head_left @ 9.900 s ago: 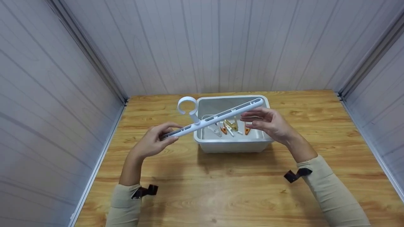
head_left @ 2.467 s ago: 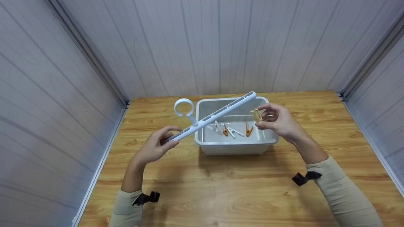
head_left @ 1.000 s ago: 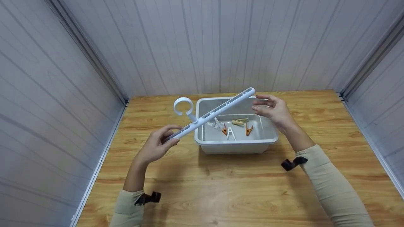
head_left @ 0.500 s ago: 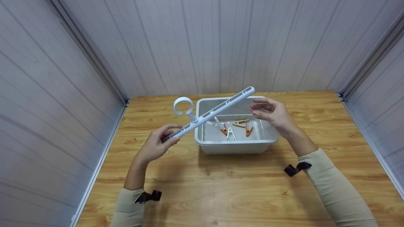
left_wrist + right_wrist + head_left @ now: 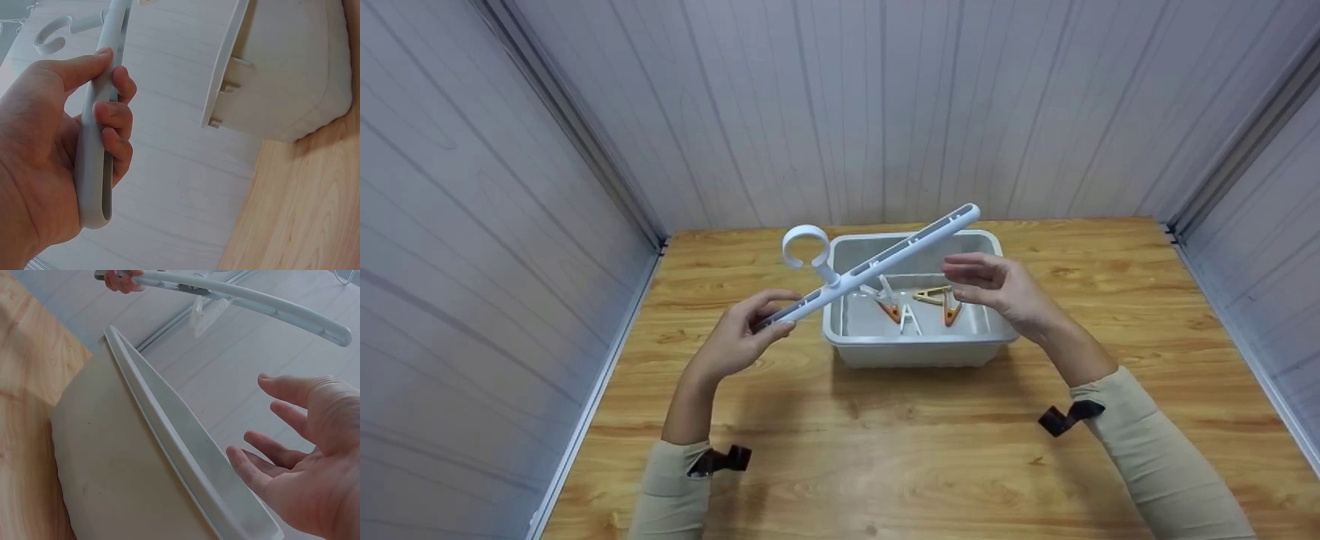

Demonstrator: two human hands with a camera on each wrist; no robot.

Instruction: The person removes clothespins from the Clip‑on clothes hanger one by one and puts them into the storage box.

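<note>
My left hand [image 5: 750, 330] grips the near end of a white hanger bar [image 5: 877, 262] with a round hook [image 5: 805, 247]; the left wrist view shows the fingers [image 5: 109, 118] curled round the bar [image 5: 98, 140]. The bar slants up over a white plastic bin [image 5: 919, 346]. Inside the bin lie several clothes pegs, a yellow one [image 5: 932, 295], orange ones [image 5: 952, 309] and a white one [image 5: 908, 319]. My right hand [image 5: 994, 289] hovers empty over the bin's right side, below the bar's far end, fingers [image 5: 281, 413] loosely spread under the bar [image 5: 264, 304].
The bin stands at the back middle of a wooden table [image 5: 930, 442]. Grey panelled walls [image 5: 885, 105] close in the table at the back and on both sides.
The right hand dropped the yellow peg into the bin and has come down and left, under the bar's far end. The left hand keeps its hold; the bar shifted slightly right.
</note>
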